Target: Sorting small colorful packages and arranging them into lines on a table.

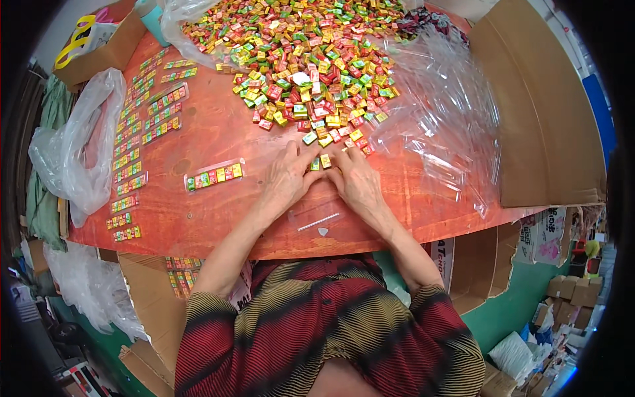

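My left hand (pixel 289 175) and right hand (pixel 355 176) flank small yellow-and-green rectangular boxes (pixel 325 161) on the red tabletop (pixel 165 218); grip closure, I cannot tell.

Two hands (pixel 358 180) are at one worktop (pixel 159 221), with two small boxes (pixel 325 161) between them and one filled tray (pixel 214 176) just to their left. Beyond them, one heap (pixel 311 59) holds too many boxes to count; one teal container (pixel 153 25) stands far left.

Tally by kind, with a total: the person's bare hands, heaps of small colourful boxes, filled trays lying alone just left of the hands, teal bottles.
Left hand and right hand: 2
Heap of small boxes: 1
Filled tray: 1
Teal bottle: 1
Total: 5
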{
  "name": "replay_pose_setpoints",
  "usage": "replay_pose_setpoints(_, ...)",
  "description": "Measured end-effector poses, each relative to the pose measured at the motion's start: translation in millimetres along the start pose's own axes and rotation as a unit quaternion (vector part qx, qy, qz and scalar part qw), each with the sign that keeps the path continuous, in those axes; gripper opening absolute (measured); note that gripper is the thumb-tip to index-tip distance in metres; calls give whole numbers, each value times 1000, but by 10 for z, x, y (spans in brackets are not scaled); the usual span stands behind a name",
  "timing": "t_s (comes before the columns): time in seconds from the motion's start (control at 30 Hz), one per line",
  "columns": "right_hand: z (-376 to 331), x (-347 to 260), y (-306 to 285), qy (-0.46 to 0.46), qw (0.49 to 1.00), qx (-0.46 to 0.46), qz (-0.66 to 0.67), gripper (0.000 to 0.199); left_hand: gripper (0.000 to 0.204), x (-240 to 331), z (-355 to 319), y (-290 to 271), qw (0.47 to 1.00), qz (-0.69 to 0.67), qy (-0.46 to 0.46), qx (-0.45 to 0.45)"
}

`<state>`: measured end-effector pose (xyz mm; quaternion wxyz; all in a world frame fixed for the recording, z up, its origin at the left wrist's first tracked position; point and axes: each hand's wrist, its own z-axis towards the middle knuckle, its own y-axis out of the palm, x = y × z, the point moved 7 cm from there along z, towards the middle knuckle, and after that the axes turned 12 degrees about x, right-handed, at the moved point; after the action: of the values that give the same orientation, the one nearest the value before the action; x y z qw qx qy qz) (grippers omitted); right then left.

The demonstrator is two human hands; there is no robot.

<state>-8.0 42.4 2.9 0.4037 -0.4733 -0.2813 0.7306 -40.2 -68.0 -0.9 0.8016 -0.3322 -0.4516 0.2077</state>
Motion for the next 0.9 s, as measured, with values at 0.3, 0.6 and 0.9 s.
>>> replay_pose_setpoints(0.3,-126,99,-29,15,999,10,-32,34,36,21,50,134,1000,17,-1,-13)
replay_pose_setpoints(0.6,-43,175,-144,-58,994,12,96,29,28,-17,-83,43,997,-47,51,-29)
replay_pose_setpoints(0.9,-117,381,-36,6,996,-70,-59,27,26,-7,-79,25,998,-5,40,-40)
